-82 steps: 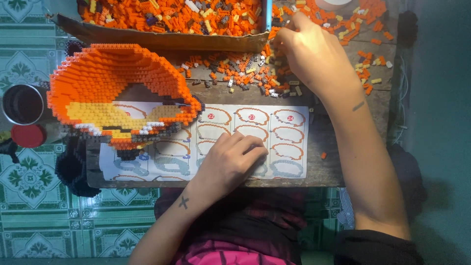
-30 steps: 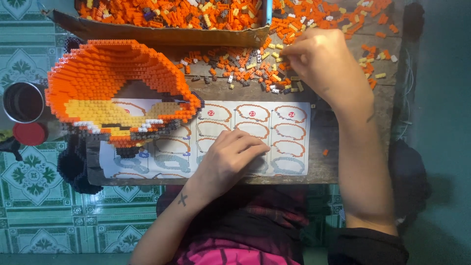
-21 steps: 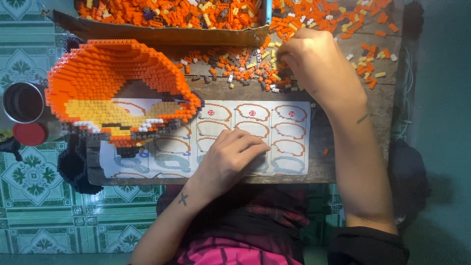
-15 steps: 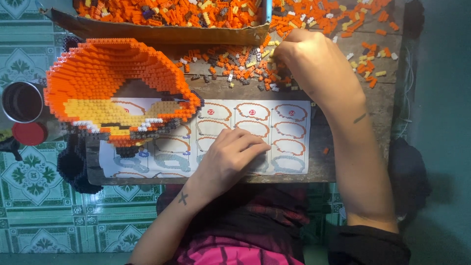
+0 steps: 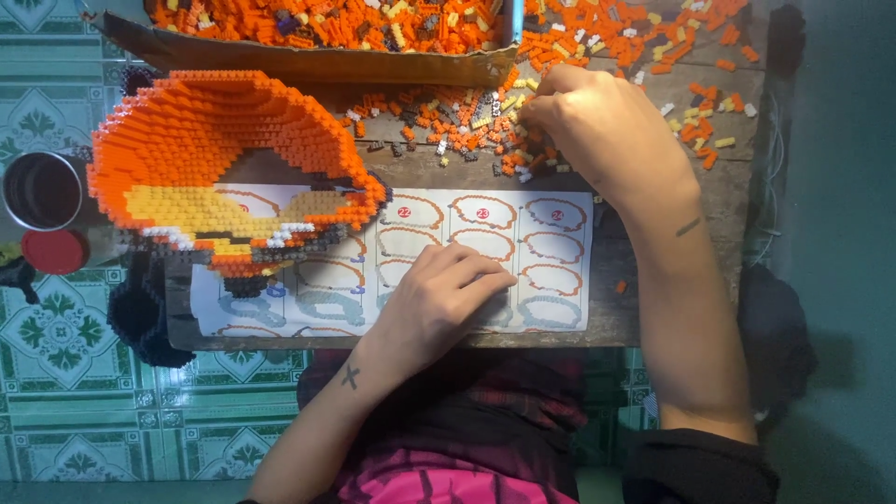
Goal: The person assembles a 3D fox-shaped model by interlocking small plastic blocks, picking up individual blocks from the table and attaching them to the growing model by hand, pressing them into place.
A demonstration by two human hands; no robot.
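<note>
A large hollow orange brick model (image 5: 215, 159) with a yellow and white band stands on the left of a small wooden table (image 5: 653, 308). Under it lies a printed instruction sheet (image 5: 485, 233) with rows of outline drawings. My left hand (image 5: 439, 303) rests flat on that sheet, fingers apart, pointing at one drawing. My right hand (image 5: 597, 126) reaches into the loose small bricks (image 5: 448, 121) scattered on the table's far side, its fingertips pinched among them; what they hold is hidden.
A cardboard tray (image 5: 308, 61) full of orange, yellow and dark bricks runs along the far edge. More loose bricks (image 5: 691, 65) lie at the far right. A metal cup (image 5: 42, 191) and a red lid (image 5: 54, 250) sit left of the table, over green patterned floor tiles.
My right hand has come back from the far right pile toward the scattered bricks in the middle. My left hand stays on the sheet.
</note>
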